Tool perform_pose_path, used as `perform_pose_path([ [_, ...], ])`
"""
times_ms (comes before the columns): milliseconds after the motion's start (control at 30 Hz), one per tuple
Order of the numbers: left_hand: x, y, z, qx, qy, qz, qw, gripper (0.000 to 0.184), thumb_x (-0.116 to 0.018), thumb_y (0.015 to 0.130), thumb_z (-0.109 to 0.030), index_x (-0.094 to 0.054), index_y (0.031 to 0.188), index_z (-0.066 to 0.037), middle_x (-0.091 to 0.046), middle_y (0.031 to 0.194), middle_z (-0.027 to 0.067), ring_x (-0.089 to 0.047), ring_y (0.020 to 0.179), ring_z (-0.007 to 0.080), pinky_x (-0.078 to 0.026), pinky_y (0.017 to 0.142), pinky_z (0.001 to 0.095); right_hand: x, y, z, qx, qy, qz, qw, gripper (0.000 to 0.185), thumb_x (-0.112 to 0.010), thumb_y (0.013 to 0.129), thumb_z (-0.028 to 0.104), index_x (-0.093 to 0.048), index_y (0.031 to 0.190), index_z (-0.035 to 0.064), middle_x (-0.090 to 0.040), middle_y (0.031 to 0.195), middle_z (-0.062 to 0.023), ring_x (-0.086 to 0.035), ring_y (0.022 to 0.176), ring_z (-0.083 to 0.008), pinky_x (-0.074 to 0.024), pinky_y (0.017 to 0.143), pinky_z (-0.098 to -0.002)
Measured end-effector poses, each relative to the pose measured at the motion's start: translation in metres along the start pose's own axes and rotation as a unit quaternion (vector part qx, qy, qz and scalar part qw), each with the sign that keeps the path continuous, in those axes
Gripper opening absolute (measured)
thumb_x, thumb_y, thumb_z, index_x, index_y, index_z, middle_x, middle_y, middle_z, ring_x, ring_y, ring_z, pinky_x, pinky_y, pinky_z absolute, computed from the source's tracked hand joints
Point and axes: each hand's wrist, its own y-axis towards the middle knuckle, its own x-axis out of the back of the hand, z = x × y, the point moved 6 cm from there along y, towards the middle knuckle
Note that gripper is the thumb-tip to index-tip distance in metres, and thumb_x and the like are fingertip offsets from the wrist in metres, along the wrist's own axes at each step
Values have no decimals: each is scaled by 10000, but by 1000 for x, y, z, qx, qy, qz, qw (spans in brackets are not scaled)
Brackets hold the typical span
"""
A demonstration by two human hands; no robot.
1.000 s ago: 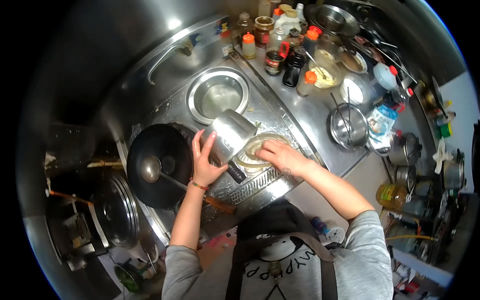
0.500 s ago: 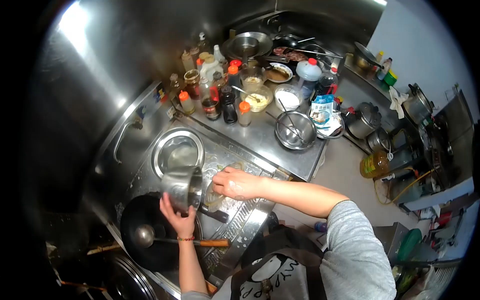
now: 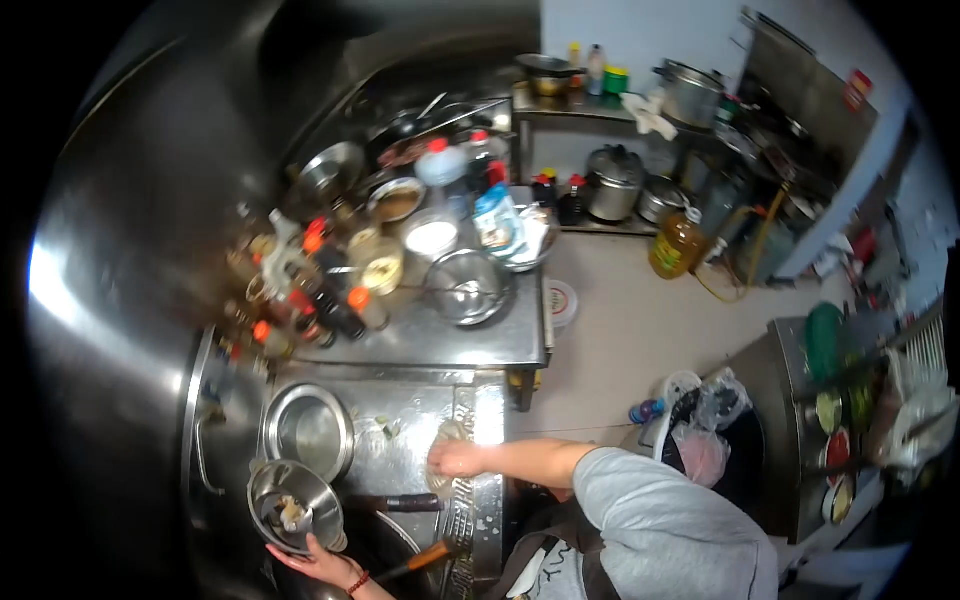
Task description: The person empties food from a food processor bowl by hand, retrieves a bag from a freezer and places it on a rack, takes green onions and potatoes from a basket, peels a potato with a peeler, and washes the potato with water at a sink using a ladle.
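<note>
My left hand (image 3: 318, 566) grips a steel bowl (image 3: 322, 500) by its near rim, thumb over the edge. The bowl tilts toward me, with some pale food pieces (image 3: 292, 514) inside. My right hand (image 3: 457, 459) is closed and low over the steel counter, at a pale, see-through round object (image 3: 449, 432) whose kind I cannot make out. What its fingers hold is hidden. Beyond the tilted bowl stands a round steel basin (image 3: 345, 428) with cloudy liquid. A dark pan handle (image 3: 405, 503) and a wooden-handled ladle (image 3: 432, 555) lie near me.
Sauce bottles (image 3: 345, 318) crowd the back counter beside a metal bowl (image 3: 468, 287) and a bowl of white powder (image 3: 431, 238). A faucet (image 3: 204, 450) stands at left. To the right are a lined bin (image 3: 735, 440), an oil jug (image 3: 677, 243) and shelves with pots (image 3: 613, 182).
My view has swung right. The steel bowl has turned so its inside faces me, still in my left hand. My right hand stays low at the pale round object.
</note>
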Motion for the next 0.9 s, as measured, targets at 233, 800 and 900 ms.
perform_pose_path([
  [233, -108, -76, -45, 262, -167, 162, 937, 670, -527, 750, 46, -300, 1373, -54, -418, 1300, 137, -468, 1119, 251, -403, 947, 373, 209, -150, 13, -209, 131, -372, 895, 506, -713, 732, 303, -569, 1139, 41, -548, 993, -119, -549, 884, -259, -471, 750, -364],
  [800, 6, -722, -266, 643, -123, 749, 100, 423, -521, 857, -87, -421, 1265, -35, -523, 1206, 115, -526, 1100, 229, -425, 962, 392, 260, -627, 461, -631, -249, -151, 719, 787, -634, 666, 523, -497, 1247, 10, -510, 960, -33, -496, 861, -163, -408, 798, -304],
  [900, 63, -775, -301, 651, -102, 751, -32, 417, -537, 853, -118, -445, 1245, -9, -538, 1199, 133, -531, 1103, 251, -423, 969, 404, 261, -665, 529, -635, -245, -231, 695, 857, -635, 684, 583, -444, 1283, 1, -506, 1109, -110, -508, 977, -255, -404, 863, -356],
])
